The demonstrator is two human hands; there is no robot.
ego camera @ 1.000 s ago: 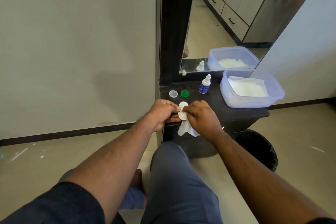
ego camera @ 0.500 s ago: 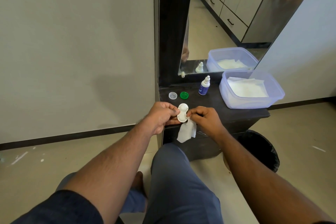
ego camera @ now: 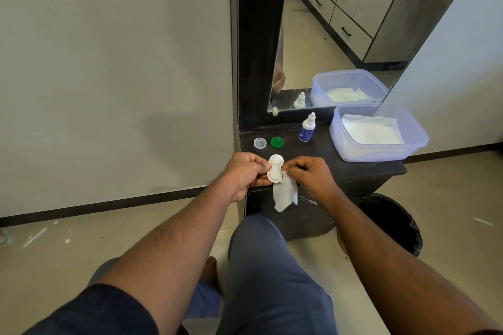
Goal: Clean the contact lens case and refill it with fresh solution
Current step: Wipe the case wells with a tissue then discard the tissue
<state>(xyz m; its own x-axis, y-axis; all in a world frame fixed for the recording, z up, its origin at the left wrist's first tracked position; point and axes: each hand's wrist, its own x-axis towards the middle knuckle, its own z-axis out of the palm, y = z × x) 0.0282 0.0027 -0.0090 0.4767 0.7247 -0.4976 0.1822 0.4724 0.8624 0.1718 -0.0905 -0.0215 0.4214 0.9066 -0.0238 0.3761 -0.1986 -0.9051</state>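
While the left hand (ego camera: pixel 245 171) grips the white lens case (ego camera: pixel 275 168) by its left edge, thumb on top and fingers curled beneath, the right hand (ego camera: pixel 307 175) pinches a white tissue (ego camera: pixel 284 194) against the case's right side. In the head view the case is held flat-side up, its two round wells in line away from the person, just above the near edge of the dark counter (ego camera: pixel 353 171). From the right hand's curled fingers the tissue hangs down in front of the counter's face.

On the counter behind the hands lie two loose caps just beside each other: a clear cap (ego camera: pixel 260 143) on the left and a green cap (ego camera: pixel 277 142) on the right. Right of them stands a small solution bottle (ego camera: pixel 307 129), upright, white with a blue label and its nozzle cap on. Farther right, a translucent tub (ego camera: pixel 416 141) holds folded white tissues. A mirror (ego camera: pixel 340 22) rises from the back of the counter and reflects the bottle, the tub and some drawers.

Below the counter on the right stands a black bin (ego camera: pixel 394 226). Both forearms are bare, and the person's knees in grey-blue trousers show at the bottom.
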